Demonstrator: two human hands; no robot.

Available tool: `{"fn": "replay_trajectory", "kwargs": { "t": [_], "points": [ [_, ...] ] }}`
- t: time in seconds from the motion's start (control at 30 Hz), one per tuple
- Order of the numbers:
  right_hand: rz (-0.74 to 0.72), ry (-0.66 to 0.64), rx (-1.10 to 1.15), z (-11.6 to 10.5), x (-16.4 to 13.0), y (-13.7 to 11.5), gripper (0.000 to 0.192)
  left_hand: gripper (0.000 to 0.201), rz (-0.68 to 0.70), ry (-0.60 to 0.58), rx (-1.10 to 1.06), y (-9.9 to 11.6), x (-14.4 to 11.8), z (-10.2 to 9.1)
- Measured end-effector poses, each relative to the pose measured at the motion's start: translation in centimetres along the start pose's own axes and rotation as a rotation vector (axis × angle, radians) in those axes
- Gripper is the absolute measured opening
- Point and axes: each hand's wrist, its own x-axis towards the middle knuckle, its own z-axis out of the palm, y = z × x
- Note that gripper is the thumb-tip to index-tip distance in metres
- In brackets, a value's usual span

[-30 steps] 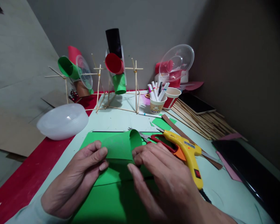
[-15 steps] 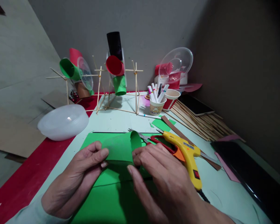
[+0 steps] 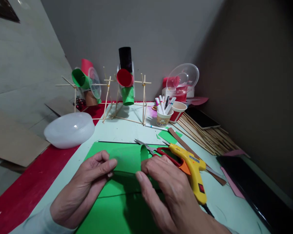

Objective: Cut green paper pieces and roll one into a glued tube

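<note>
A curled piece of green paper (image 3: pixel 127 159), bent into a tube shape, is held between my two hands above a flat green sheet (image 3: pixel 107 214). My left hand (image 3: pixel 88 182) pinches its left end between thumb and fingers. At the tube's right end, my right hand (image 3: pixel 171 191) is closed on the lower edge, with its fingertips partly inside the opening. Just beyond my right hand lie red-handled scissors (image 3: pixel 169 154) and a yellow glue gun (image 3: pixel 191 165).
Behind stands a stick frame (image 3: pixel 144 97) carrying red, black and green paper tubes; a similar one is at left. A translucent bowl (image 3: pixel 69 130), a marker cup (image 3: pixel 164 119), a bundle of sticks (image 3: pixel 200 138) and a black phone-like slab (image 3: pixel 249 188) surround the work area.
The camera view has tilted up slightly, so the background sits lower. Both hands keep hold of the green paper; my right thumb has come closer to its lower edge.
</note>
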Motion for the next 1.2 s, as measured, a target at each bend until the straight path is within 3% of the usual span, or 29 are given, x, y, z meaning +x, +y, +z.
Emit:
{"fn": "replay_trajectory", "kwargs": {
  "t": [0.3,0.43,0.53,0.7,0.87,1.03,1.2],
  "points": [
    [-0.02,0.086,0.095,0.2,0.3,0.2,0.018,0.027,0.015,-0.001,0.024,0.0,-0.4,0.0],
    [-0.033,0.059,0.084,0.1,0.5,0.2,0.02,0.035,0.016,0.025,-0.022,0.2,-0.5,0.2],
    [-0.059,0.111,0.097,0.2,0.6,0.2,0.018,0.042,0.006,0.021,-0.065,0.3,-0.6,0.4],
    [-0.067,0.111,0.109,0.1,0.5,0.4,0.015,0.033,0.029,0.01,-0.068,0.3,-0.4,0.3],
    [0.086,-0.028,0.142,-0.7,0.4,0.7,0.007,0.028,0.112,-0.093,-0.078,0.7,-0.4,0.3],
    [0.313,0.047,0.283,-0.7,0.7,0.8,0.015,0.02,0.255,-0.093,0.093,0.6,-0.1,0.0],
    [0.494,0.052,0.531,0.0,0.9,1.2,0.024,0.022,0.407,-0.014,0.349,0.3,0.2,-0.5]
  ]
}}
